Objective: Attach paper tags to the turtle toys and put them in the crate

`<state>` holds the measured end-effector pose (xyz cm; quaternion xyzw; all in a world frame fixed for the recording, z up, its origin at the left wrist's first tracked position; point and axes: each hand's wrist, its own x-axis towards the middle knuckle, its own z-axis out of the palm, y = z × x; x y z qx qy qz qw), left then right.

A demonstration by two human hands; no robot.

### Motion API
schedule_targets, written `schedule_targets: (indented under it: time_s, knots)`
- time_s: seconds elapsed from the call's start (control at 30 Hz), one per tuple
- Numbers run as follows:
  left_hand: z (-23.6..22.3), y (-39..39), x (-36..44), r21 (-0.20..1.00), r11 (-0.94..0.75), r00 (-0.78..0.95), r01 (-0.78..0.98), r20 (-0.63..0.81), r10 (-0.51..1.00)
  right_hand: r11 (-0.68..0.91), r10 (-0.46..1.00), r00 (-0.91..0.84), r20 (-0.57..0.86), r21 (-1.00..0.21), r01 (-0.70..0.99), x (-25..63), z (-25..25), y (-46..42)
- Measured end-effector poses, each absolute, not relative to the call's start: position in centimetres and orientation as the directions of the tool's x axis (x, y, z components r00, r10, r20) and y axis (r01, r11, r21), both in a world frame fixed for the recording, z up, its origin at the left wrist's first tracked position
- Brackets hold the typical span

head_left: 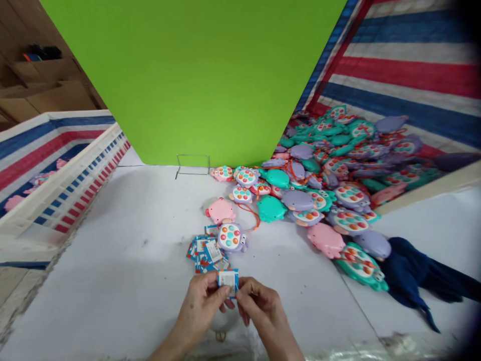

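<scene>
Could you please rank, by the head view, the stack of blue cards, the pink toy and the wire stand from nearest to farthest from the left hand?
From the left hand:
1. Stack of blue cards, just above.
2. Pink toy, farther up.
3. Wire stand, by the green board.

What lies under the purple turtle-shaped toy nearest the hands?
The purple turtle-shaped toy with coloured buttons rests partly on a loose pile of small blue-and-white printed cards, fanned out on the white table. How far the cards reach beneath the toy is covered.
</scene>
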<state>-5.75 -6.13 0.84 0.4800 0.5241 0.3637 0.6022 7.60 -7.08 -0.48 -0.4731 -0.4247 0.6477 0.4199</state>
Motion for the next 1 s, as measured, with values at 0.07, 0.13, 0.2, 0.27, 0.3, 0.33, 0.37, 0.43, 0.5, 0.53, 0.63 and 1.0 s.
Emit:
schedule_targets:
  time_s: [0.07,0.13,0.2,0.27,0.3,0.33,0.37,0.43,0.5,0.53,0.63,1.0]
  knots:
    - [0.7,-6.3,-5.9,0.964,0.246,0.184,0.099,-0.261,0.948,-0.282,0.947,-0.202,-0.248,-0.946,-0.162,7.6,-0.4,-7.0]
    - [0.6,-6.6,-6.2,0.965,0.209,0.173,0.159,-0.236,0.956,-0.285,0.946,-0.209,-0.247,-0.942,-0.178,7.6,-0.2,-7.0]
    - [0.5,-6.8,-6.3,0.962,0.17,0.172,0.214,-0.209,0.963,-0.304,0.938,-0.23,-0.258,-0.933,-0.192,7.6,0.2,-6.9]
    - [0.5,-7.1,-6.2,0.963,0.145,0.183,0.23,-0.189,0.965,-0.322,0.93,-0.251,-0.268,-0.923,-0.209,7.7,0.7,-6.8]
    - [0.5,-7.2,-6.1,0.964,0.138,0.185,0.229,-0.183,0.966,-0.328,0.929,-0.253,-0.272,-0.919,-0.218,7.7,1.0,-6.8]
    - [0.6,-7.3,-6.0,0.962,0.131,0.188,0.24,-0.178,0.966,-0.335,0.928,-0.249,-0.278,-0.915,-0.224,7.7,1.2,-6.8]
    - [0.7,-7.4,-5.8,0.958,0.111,0.196,0.264,-0.166,0.966,-0.343,0.926,-0.242,-0.288,-0.911,-0.227,7.8,1.4,-6.8]
    - [1.0,-7.7,-5.6,0.939,0.032,0.235,0.343,-0.119,0.965,-0.358,0.923,-0.229,-0.31,-0.908,-0.216,8.0,1.5,-7.0]
    - [1.4,-7.9,-5.7,0.927,-0.054,0.308,0.372,-0.068,0.949,-0.343,0.926,-0.237,-0.295,-0.919,-0.197,8.4,1.3,-7.4]
    - [1.7,-7.9,-5.9,0.938,-0.067,0.359,0.342,-0.065,0.931,-0.316,0.934,-0.237,-0.268,-0.929,-0.193,8.7,1.0,-7.6]
    - [2.2,-7.7,-6.6,0.985,0.066,0.46,0.158,-0.133,0.878,-0.209,0.964,-0.2,-0.173,-0.962,-0.177,9.5,0.2,-8.3]
    - [2.5,-7.1,-3.9,0.928,-0.012,0.382,0.373,-0.142,0.913,0.017,0.989,-0.145,-0.001,-0.993,0.121,10.0,-0.6,-9.7]
